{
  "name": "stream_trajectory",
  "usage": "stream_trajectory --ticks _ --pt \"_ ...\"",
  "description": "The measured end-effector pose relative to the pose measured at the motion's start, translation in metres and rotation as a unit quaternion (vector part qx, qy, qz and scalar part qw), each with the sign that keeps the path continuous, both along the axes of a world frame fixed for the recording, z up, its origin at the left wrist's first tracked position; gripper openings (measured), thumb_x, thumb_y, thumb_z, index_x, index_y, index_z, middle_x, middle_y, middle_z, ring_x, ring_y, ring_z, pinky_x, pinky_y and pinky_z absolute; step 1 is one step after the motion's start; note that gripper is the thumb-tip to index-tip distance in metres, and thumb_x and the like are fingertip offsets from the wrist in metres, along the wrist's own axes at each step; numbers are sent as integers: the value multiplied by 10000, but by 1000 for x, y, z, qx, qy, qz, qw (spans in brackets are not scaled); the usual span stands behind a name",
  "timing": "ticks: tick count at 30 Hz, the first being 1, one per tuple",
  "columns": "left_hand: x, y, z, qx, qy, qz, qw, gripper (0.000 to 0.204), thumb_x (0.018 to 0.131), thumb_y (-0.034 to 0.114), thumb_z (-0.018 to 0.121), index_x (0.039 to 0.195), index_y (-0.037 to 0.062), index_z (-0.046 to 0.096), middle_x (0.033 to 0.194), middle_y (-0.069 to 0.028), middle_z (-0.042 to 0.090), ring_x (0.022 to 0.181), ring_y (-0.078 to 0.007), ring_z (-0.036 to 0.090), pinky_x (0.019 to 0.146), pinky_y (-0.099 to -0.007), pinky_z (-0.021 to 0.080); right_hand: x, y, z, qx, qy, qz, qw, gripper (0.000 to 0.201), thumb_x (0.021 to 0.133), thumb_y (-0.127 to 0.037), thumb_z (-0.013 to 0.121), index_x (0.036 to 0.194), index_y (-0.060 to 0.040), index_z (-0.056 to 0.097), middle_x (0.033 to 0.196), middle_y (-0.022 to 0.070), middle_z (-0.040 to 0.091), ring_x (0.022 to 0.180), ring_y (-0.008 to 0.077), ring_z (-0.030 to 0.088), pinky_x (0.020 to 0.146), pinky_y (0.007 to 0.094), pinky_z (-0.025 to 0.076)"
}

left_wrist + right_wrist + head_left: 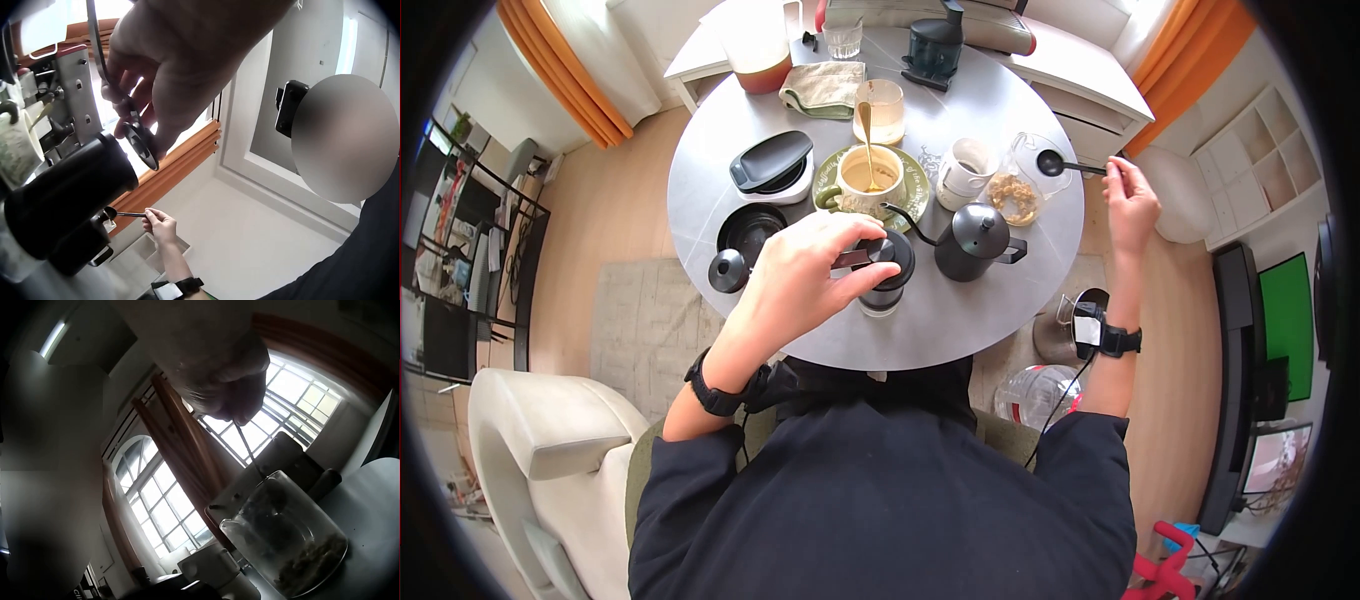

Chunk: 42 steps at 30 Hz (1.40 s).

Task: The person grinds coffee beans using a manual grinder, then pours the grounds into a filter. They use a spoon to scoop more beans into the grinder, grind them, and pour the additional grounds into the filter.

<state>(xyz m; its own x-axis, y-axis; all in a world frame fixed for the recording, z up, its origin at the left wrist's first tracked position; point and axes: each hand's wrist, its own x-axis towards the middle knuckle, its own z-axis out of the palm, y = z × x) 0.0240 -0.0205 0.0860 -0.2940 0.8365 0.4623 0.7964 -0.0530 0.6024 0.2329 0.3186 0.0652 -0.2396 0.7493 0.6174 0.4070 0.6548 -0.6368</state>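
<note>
My left hand [792, 268] pinches the crank lid [140, 147] of a hand coffee grinder. In the left wrist view the lid hangs tilted just off the open top of the black cylindrical grinder body [72, 194], which stands near the table's front edge. Out to the right, my right hand [1133, 205] pinches the thin handle of a black scoop [1051, 163]. The scoop's bowl overlaps the mouth of a glass jar [294, 519] in the right wrist view. Brown crumbly pieces [312, 565] lie in the bottom of that jar.
A black gooseneck kettle [972, 248] stands right of the grinder. Behind are a mug [870, 205] with a gold spoon on a green plate [912, 208], and a white cup [966, 178]. Left sit a lidded scale-like device [772, 160] and a black dish [750, 228].
</note>
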Motion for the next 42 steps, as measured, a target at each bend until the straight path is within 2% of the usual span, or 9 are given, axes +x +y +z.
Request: stream_trajectory --ticks 7,10,17,21,26,30,34,38,42 --pt "-2 3 2 -44 45 9 998 289 778 258 762 944 49 650 980 -60 637 779 -215 652 679 -304 522 -18 8 -31 -15 -71 40 997 161 858 -168 662 948 -42 707 668 96 667 560 140 608 560 276 471" --pt "-2 2 0 -67 15 8 998 280 747 167 790 962 30 673 1034 -63 636 730 -145 615 624 -261 502 -20 6 -36 -19 -87 53 995 143 864 -160 673 948 -51 711 623 25 629 550 72 556 524 254 446" --pt "0 1 0 -51 -12 -7 999 281 750 133 778 997 41 683 1042 -71 633 806 -168 628 678 -264 515 -10 -54 -1 91 -124 6 988 246 847 -207 696 1019 -32 676 677 70 621 571 145 599 542 293 471" --pt "-3 1 -2 -61 -23 -17 998 283 749 102 759 1017 45 690 1089 -86 622 888 -190 635 739 -280 530 -14 -142 19 -3 -23 220 975 250 821 -86 701 1058 -19 656 806 71 648 669 138 641 629 257 511" --pt "-5 2 -8 -52 43 -21 998 321 744 99 760 1052 56 685 1154 -98 602 952 -206 625 778 -299 533 -60 -204 -27 -55 -98 405 907 808 677 -286 830 1330 -12 441 1214 170 563 1055 317 592 888 379 490" --pt "10 -13 -2 85 112 88 986 331 742 77 767 1057 53 666 933 -66 622 769 -150 600 665 -259 495 -84 -220 -53 -97 -35 389 916 737 675 -306 841 1238 -21 461 1085 165 621 960 331 630 797 393 515" --pt "7 -45 -15 152 -80 314 934 243 792 73 753 1014 49 656 605 36 502 529 -24 430 498 -185 333 -83 -223 -62 -99 -14 369 924 675 687 -303 841 1189 -31 480 974 152 652 879 328 653 739 392 527" --pt "-31 -47 -14 45 -90 313 944 198 848 130 713 1011 32 657 548 54 444 506 9 350 462 -194 274 -83 -221 -67 -107 -7 384 917 647 685 -281 842 1171 -36 493 970 155 653 881 324 652 742 393 523" --pt "-70 -9 0 -79 -36 236 968 258 897 210 656 1086 35 664 546 47 481 520 -16 460 485 -204 371 -82 -218 -64 -122 -2 403 907 627 691 -275 837 1168 -38 505 973 154 653 875 312 655 749 385 522"
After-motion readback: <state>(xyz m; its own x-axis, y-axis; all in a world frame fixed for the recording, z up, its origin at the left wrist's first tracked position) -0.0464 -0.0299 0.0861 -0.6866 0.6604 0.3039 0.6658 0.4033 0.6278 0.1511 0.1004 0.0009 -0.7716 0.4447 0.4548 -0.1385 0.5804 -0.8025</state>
